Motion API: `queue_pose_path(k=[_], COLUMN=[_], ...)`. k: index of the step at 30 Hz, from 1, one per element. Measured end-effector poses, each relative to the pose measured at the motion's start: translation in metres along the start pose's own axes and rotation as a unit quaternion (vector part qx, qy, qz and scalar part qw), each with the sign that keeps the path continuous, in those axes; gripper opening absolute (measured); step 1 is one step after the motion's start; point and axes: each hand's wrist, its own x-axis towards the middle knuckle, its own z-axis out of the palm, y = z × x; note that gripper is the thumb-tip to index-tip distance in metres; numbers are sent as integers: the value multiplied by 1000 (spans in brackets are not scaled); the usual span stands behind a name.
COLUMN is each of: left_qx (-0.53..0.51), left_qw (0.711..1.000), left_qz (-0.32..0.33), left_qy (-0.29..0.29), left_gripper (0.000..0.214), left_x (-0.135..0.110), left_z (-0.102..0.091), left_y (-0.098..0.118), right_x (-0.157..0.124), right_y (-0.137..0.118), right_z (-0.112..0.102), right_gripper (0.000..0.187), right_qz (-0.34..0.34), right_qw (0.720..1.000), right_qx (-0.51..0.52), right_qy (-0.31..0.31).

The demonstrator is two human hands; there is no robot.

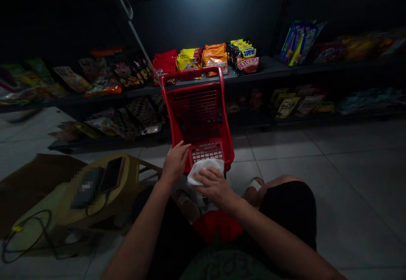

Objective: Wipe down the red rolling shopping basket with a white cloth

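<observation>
A red plastic shopping basket with a grid floor and a tall handle [227,134] stands in front of my knees. My right hand [215,187] holds a folded white cloth [207,165] at the near rim of the basket, with the fingers lying over it. Whether it is cloth or paper tissue is hard to tell in the dim light. At the near left corner of the basket is my left hand [175,161], its fingers stretched out along the side. It appears to touch the rim and has nothing in it.
Behind the basket runs a dark shelf [269,66] with noodle packs [244,60] and other snack bags. To my left a yellowish stool [127,174] carries a phone [112,173] and a dark device [87,189]. A cable [44,229] and cardboard [34,178] lie beside it.
</observation>
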Motion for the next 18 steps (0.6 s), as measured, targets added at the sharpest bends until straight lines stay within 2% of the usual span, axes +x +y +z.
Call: queue_pose_path(k=[2, 4, 5, 6, 7, 9, 10, 11, 13, 14, 16, 18], left_qx=[20, 66, 92, 114, 125, 111, 90, 69, 44, 43, 52, 53], left_qw=[999, 997, 995, 993, 992, 992, 991, 988, 979, 976, 977, 982], left_qz=[5, 8, 10, 12, 17, 42, 55, 64, 64, 58, 51, 52], left_qy=[-30, -27, -20, -13, -11, -45, -81, -121, -189, -205, -199, -173], left_gripper=[37, 35, 35, 35, 35, 38, 40, 41, 44, 46, 48, 48], left_x=[1, 4, 5, 7, 9, 10, 10, 9, 5, 4, 2, 3], left_z=[1, 0, 0, 0, 2, 7, 11, 15, 22, 24, 24, 22], left_y=[0, 7, 14, 22, 33, 57, 68, 77, 90, 93, 94, 91], right_x=[-28, -52, -59, -62, -61, -49, -40, -30, -13, -8, -3, -3], right_y=[23, 45, 54, 61, 65, 64, 60, 53, 39, 33, 25, 20], right_z=[-11, -17, -16, -11, -3, 20, 32, 43, 57, 60, 61, 60], right_gripper=[30, 25, 23, 22, 24, 31, 35, 36, 37, 37, 38, 39], right_qz=[87, 233, 314, 392, 457, 537, 553, 562, 571, 575, 577, 574], right_qw=[995, 961, 925, 873, 812, 694, 649, 616, 566, 545, 511, 489], right_qx=[7, 42, 70, 107, 152, 245, 288, 321, 374, 397, 436, 459], right_qy=[46, 142, 204, 270, 329, 412, 436, 449, 461, 464, 465, 471])
